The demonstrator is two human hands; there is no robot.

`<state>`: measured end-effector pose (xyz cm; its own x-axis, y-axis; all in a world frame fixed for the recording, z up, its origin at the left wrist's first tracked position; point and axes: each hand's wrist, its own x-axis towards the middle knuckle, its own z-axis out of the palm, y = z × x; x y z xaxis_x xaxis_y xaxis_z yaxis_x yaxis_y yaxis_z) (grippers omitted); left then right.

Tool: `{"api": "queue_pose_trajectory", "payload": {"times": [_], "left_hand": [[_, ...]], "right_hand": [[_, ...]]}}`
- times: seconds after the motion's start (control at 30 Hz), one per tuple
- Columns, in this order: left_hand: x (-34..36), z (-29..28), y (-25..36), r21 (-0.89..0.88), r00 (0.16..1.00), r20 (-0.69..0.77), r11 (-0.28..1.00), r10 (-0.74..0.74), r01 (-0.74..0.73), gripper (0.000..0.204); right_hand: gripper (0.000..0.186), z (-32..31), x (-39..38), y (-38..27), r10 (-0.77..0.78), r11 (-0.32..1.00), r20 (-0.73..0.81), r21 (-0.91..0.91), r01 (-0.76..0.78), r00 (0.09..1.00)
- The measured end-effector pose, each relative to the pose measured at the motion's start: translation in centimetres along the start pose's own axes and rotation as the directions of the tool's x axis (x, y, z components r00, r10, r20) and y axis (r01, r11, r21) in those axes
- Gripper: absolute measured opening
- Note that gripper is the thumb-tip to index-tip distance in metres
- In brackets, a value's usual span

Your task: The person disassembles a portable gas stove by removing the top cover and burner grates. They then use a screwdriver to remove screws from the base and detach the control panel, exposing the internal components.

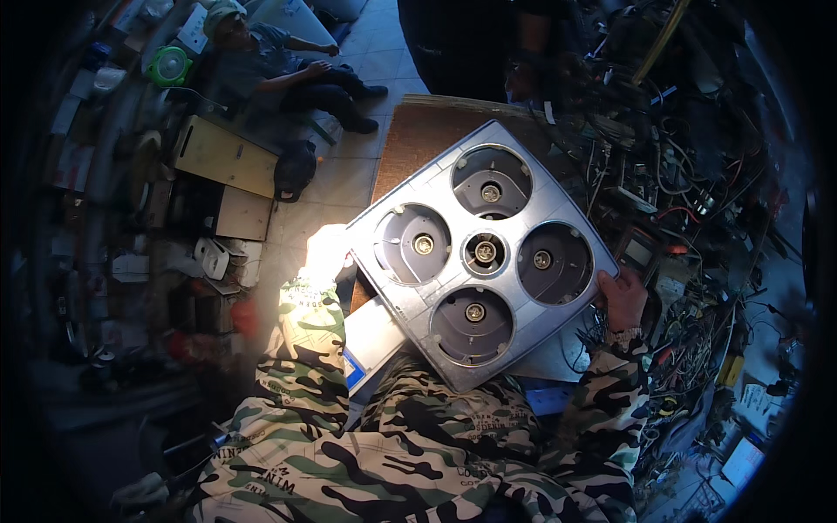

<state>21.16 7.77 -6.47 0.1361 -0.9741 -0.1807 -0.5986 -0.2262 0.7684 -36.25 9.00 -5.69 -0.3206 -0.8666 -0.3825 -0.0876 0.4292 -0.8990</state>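
A square silver bathroom heat-lamp panel point(523, 209) is tilted cornerwise over my lap. Four large round openings surround a smaller central one, and a lamp socket shows inside each. My left hand point(324, 251), washed out by bright light, is closed on the panel's left corner; its fingertips are partly hidden. At the right corner, my right hand point(622, 298) grips the edge, with the fingers partly beneath it. Both sleeves are camouflage cloth.
Under the panel stands a brown wooden table point(418, 131). Tangled cables point(689, 357) and a multimeter point(641, 248) crowd the right side. A white board point(375, 336) lies near my left forearm. Another person point(288, 70) sits at the far left, near a cardboard-coloured box point(224, 155).
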Motion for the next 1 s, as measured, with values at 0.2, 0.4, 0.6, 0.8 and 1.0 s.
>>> {"api": "queue_pose_trajectory", "payload": {"times": [0.2,0.4,0.6,0.8,1.0], "left_hand": [[-0.6,0.7,2.2,-0.267,0.997,-0.038,0.962,-0.073,0.06,0.016],[0.0,-0.6,0.5,0.187,0.981,0.015,0.963,0.193,-0.193,0.015],[-0.6,0.0,1.6,-0.225,0.999,-0.034,0.974,-0.014,0.006,0.015],[-1.4,-0.2,0.5,-0.322,0.995,-0.069,0.942,0.076,-0.094,0.014],[-1.1,0.4,-0.8,-0.402,0.999,0.006,0.915,0.054,-0.047,0.019]], "right_hand": [[0.04,-0.4,0.3,1.5,0.005,0.999,-0.027,0.055,-0.003,1.0],[0.041,-0.2,0.9,2.4,0.075,0.994,-0.023,0.085,-0.073,0.997],[0.032,0.3,-0.4,0.6,0.117,0.97,-0.06,0.221,-0.101,0.991],[0.029,-0.4,0.4,2.3,0.187,0.954,-0.03,0.245,-0.174,0.982],[0.026,0.2,0.3,2.5,0.23,0.883,0.055,0.409,-0.232,0.972]]}}
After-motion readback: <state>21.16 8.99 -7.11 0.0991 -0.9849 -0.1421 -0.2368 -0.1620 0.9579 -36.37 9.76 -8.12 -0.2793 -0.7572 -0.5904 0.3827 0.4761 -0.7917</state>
